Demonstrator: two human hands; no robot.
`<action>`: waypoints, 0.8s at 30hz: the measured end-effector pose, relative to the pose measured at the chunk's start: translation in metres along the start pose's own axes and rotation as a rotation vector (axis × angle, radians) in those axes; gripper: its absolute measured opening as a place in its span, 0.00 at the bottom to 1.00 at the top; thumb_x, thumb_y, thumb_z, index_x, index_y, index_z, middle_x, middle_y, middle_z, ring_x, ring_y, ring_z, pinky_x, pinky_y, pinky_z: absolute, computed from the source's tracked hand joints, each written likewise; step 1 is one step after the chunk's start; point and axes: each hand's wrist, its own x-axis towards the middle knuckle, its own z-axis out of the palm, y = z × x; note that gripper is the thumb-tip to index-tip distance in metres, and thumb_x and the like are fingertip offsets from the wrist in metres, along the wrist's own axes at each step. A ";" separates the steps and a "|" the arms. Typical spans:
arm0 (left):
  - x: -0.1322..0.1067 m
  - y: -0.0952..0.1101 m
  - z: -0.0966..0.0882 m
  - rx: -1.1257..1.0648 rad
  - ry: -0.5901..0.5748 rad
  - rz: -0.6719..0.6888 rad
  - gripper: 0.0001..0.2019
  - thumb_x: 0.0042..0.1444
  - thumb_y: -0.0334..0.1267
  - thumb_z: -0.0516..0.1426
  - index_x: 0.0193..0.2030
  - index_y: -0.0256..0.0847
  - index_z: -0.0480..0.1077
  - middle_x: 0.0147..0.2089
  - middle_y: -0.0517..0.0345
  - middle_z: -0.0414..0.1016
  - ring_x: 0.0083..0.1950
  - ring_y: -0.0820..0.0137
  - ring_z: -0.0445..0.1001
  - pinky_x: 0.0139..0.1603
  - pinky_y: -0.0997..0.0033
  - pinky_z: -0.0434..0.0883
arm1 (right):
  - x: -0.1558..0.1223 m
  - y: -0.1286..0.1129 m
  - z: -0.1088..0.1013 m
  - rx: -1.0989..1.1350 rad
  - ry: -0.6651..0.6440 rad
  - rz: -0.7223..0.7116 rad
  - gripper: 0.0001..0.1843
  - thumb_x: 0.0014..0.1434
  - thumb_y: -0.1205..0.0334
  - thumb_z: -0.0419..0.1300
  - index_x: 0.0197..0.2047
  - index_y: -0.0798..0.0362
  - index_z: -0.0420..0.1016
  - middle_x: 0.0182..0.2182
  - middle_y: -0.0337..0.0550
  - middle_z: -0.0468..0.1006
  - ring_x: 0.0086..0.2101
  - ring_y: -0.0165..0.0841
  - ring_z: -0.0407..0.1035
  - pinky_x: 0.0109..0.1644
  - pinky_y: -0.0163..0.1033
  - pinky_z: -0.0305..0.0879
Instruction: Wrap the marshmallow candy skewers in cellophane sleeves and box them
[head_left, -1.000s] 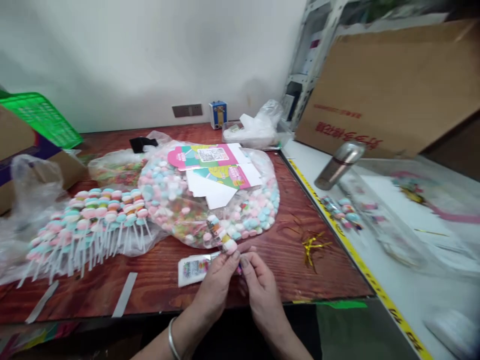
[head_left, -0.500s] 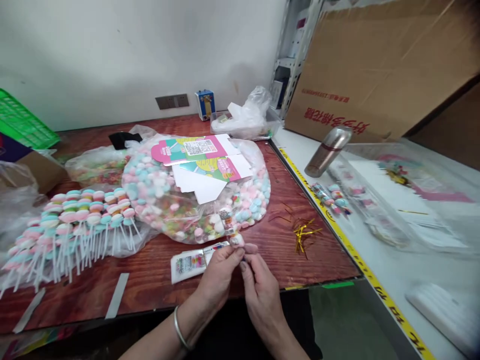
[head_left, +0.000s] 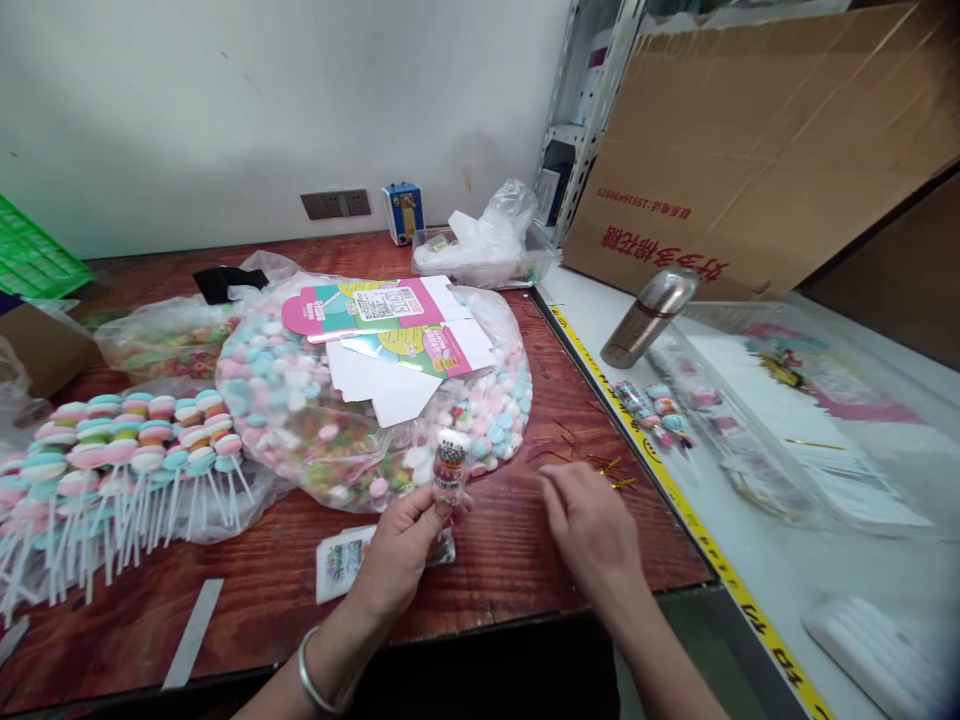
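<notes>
While the stick candies (head_left: 112, 440) lie bagged at our far left with their white sticks fanned toward the table edge, and the big bag of loose sweets (head_left: 360, 400) sits behind with flat printed cartons (head_left: 382, 320) on top, our work is nearer the front edge of the wooden table (head_left: 525, 560). Our left hand (head_left: 401, 545) is closed round the lower end of a small packed candy tube (head_left: 450, 465), which stands nearly upright, its long axis running up and slightly away from us, its top just in front of the big bag. Under that hand, flat on the wood, lies a small white printed packet (head_left: 337, 565), partly hidden by the fingers. To the right, our right hand (head_left: 589, 525) is apart from the left one, palm down, fingers loosely spread, holding nothing that we can see. The gold twist ties (head_left: 600, 462) lie scattered on the wood just beyond its fingertips, so the right hand is much the nearer to them, and nothing stands between. Whether a fingertip already touches one we cannot tell. Further right come the yellow tape strip (head_left: 675, 480), then the white table with a metal flask (head_left: 649, 315), finished candy tubes (head_left: 652, 405) and a clear plastic tray (head_left: 787, 420), well apart from both hands.
</notes>
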 end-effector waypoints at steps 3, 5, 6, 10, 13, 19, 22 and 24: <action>0.002 0.013 -0.008 0.299 0.005 0.128 0.12 0.60 0.43 0.56 0.36 0.39 0.78 0.35 0.56 0.76 0.39 0.67 0.69 0.43 0.71 0.64 | 0.033 0.022 -0.001 -0.222 0.049 0.031 0.10 0.60 0.69 0.53 0.35 0.57 0.76 0.40 0.57 0.75 0.40 0.43 0.65 0.39 0.45 0.55; 0.002 0.019 -0.011 0.440 0.018 0.242 0.11 0.61 0.41 0.55 0.36 0.40 0.78 0.35 0.56 0.75 0.38 0.68 0.69 0.42 0.71 0.64 | 0.046 0.026 0.006 -0.321 0.038 0.006 0.10 0.59 0.73 0.54 0.31 0.57 0.76 0.38 0.56 0.75 0.39 0.42 0.65 0.37 0.44 0.52; 0.001 0.021 -0.012 0.494 0.019 0.300 0.11 0.62 0.39 0.54 0.36 0.40 0.77 0.35 0.56 0.75 0.38 0.68 0.70 0.42 0.71 0.65 | 0.051 0.026 0.009 -0.359 0.032 -0.008 0.10 0.58 0.74 0.54 0.30 0.57 0.75 0.36 0.55 0.75 0.38 0.42 0.66 0.37 0.43 0.52; -0.001 0.022 -0.019 0.732 -0.021 0.469 0.12 0.63 0.32 0.51 0.40 0.41 0.77 0.36 0.55 0.75 0.38 0.69 0.72 0.40 0.72 0.66 | 0.053 0.022 0.016 -0.463 0.058 -0.026 0.10 0.58 0.76 0.53 0.30 0.59 0.73 0.32 0.53 0.75 0.32 0.38 0.66 0.34 0.41 0.51; -0.002 0.017 -0.024 0.991 -0.031 0.543 0.12 0.63 0.30 0.50 0.43 0.40 0.75 0.35 0.54 0.74 0.36 0.69 0.71 0.38 0.72 0.66 | 0.039 0.012 0.007 -0.498 0.110 0.001 0.10 0.61 0.72 0.51 0.30 0.57 0.71 0.26 0.47 0.73 0.25 0.34 0.63 0.28 0.38 0.48; -0.004 0.009 -0.008 1.298 -0.024 0.577 0.10 0.63 0.28 0.49 0.34 0.40 0.69 0.32 0.56 0.70 0.33 0.68 0.68 0.33 0.71 0.64 | -0.006 -0.048 -0.008 -0.358 0.403 -0.220 0.12 0.66 0.64 0.49 0.31 0.52 0.68 0.23 0.40 0.68 0.25 0.32 0.61 0.30 0.37 0.51; -0.003 0.010 0.001 1.279 -0.012 0.625 0.09 0.64 0.31 0.49 0.35 0.40 0.68 0.34 0.55 0.70 0.34 0.69 0.68 0.34 0.72 0.65 | -0.021 -0.074 -0.002 -0.283 0.428 -0.349 0.13 0.66 0.65 0.51 0.29 0.51 0.65 0.20 0.38 0.64 0.23 0.32 0.57 0.30 0.39 0.49; -0.004 0.011 0.004 1.262 -0.010 0.608 0.09 0.65 0.32 0.49 0.36 0.40 0.68 0.35 0.55 0.70 0.34 0.69 0.68 0.33 0.72 0.65 | -0.026 -0.082 0.006 -0.249 0.417 -0.367 0.13 0.66 0.67 0.51 0.28 0.51 0.65 0.20 0.38 0.63 0.23 0.32 0.55 0.29 0.39 0.49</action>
